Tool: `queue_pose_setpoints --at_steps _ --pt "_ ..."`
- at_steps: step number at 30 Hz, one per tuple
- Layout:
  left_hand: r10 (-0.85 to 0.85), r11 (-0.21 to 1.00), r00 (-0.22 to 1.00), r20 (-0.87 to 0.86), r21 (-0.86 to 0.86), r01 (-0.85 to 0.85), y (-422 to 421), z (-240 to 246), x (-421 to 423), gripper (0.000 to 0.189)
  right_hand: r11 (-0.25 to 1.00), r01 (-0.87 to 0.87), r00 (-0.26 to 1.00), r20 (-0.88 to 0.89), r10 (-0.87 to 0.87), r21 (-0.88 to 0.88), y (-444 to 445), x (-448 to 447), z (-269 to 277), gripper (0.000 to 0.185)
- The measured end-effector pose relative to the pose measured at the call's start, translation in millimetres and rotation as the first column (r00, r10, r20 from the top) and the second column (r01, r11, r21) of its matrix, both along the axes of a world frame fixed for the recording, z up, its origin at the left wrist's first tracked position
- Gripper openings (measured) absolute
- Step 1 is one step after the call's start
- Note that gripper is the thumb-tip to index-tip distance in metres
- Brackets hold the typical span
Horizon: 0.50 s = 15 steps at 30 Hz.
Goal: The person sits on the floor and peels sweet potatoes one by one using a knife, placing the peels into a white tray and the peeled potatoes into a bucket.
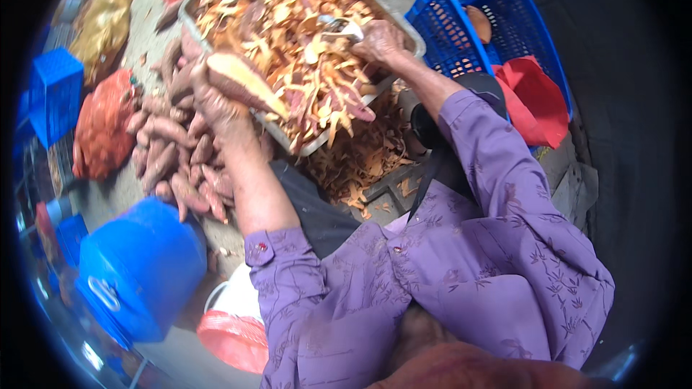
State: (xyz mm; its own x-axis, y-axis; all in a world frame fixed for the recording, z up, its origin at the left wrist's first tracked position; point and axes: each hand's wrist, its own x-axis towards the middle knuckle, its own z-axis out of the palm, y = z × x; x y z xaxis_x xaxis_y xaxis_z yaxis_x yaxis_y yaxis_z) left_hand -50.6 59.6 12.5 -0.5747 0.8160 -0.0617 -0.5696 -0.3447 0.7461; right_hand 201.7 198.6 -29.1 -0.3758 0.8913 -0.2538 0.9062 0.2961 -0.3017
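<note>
My left hand (216,102) grips a large, partly peeled sweet potato (246,84) over the near left side of a shallow tub (403,32). A broad pale strip of flesh shows along the sweet potato, with reddish skin beside it. My right hand (380,42) is closed around a peeler (346,28) above the tub's right part; the fingers hide its handle. Heaped peelings (292,16) fill the tub and hang over its near rim. The peeler and the sweet potato are apart.
Unpeeled sweet potatoes (173,146) lie piled on the floor at left, beside a red mesh sack (105,124). A blue barrel (143,270) and a white bucket (240,292) stand nearer. At right is a blue plastic crate (448,0) with red material (532,97). Fallen peelings (362,162) lie below the tub.
</note>
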Motion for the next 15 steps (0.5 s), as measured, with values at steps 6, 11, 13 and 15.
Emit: queue_pose_setpoints --at_steps 6,11,13,15 --pt "0.063 0.996 0.995 0.084 -0.061 -0.058 -1.9 3.7 6.5 0.020 0.955 0.210 0.858 -0.507 -0.077 0.211 57.6 13.2 26.8 0.021" --pt "0.162 0.968 0.974 0.156 -0.215 -0.127 5.7 0.6 19.7 0.022 0.796 0.477 0.865 -0.363 -0.348 0.373 142.7 92.0 41.0 0.037" --pt "0.134 0.968 0.973 0.187 -0.235 -0.088 5.2 4.6 26.1 0.022 0.720 0.597 0.798 -0.363 -0.482 0.355 163.3 116.6 29.7 0.040" --pt "0.111 0.972 0.979 0.169 -0.223 -0.072 8.5 0.2 28.4 0.023 0.695 0.634 0.772 -0.324 -0.547 0.338 181.9 138.4 14.7 0.046"
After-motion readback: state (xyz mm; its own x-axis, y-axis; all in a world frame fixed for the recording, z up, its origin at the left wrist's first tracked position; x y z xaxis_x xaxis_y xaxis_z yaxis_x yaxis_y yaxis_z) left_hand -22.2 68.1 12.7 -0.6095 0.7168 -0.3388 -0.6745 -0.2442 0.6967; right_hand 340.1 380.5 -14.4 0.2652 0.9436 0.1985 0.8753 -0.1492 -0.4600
